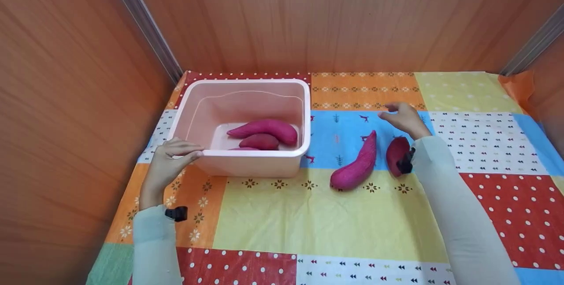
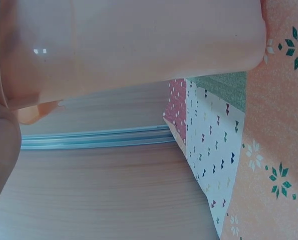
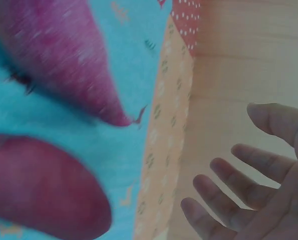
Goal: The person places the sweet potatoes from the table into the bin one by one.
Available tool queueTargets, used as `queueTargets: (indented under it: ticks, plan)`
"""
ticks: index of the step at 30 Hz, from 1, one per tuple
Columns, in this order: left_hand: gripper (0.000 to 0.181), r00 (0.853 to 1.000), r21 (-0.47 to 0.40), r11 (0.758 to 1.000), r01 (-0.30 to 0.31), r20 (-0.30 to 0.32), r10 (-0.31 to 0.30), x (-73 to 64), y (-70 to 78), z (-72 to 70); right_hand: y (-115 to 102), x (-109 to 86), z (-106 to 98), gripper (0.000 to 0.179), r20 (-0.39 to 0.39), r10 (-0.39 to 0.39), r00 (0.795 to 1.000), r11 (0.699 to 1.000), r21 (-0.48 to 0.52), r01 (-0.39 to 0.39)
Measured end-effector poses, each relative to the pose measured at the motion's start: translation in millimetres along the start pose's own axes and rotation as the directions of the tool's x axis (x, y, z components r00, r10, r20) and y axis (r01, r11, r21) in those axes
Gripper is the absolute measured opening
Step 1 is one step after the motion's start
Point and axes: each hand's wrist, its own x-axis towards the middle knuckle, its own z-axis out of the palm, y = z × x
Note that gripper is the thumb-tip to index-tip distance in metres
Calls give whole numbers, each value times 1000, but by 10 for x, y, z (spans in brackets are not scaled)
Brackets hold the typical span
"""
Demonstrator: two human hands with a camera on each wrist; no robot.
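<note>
With its thumb and fingers, my left hand (image 1: 169, 161) pinches the front left rim of a pale pink plastic tub (image 1: 253, 164). Inside the tub lie a long purple sweet potato (image 1: 269, 128), a smaller dark one and part of a third, mostly hidden by the front wall. My right hand (image 1: 405, 120) hovers over the cloth, empty, its fingers spread and slightly bent in the right wrist view. Nearest to it are a long, curved sweet potato (image 1: 356, 164) and a shorter, darker sweet potato (image 1: 396, 153), the latter partly covered by the wrist camera.
A patchwork-patterned cloth (image 1: 330, 223) covers the table. Wood-grain panels (image 1: 335, 20) rise at the back and both sides, joined by metal corner strips (image 1: 145, 20). The tub stands near the back left.
</note>
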Motion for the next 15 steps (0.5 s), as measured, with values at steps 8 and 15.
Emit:
queueTargets:
  ticks: [8, 15]
  plan:
    - [22, 1000, -12, 1000, 22, 13, -22, 4, -1, -8, 284, -166, 13, 75, -45, 50, 998, 997, 60, -47]
    - [20, 1000, -19, 1000, 22, 4, -22, 3, 3, 0, 491, -240, 40, 87, -47, 97, 994, 991, 99, -92]
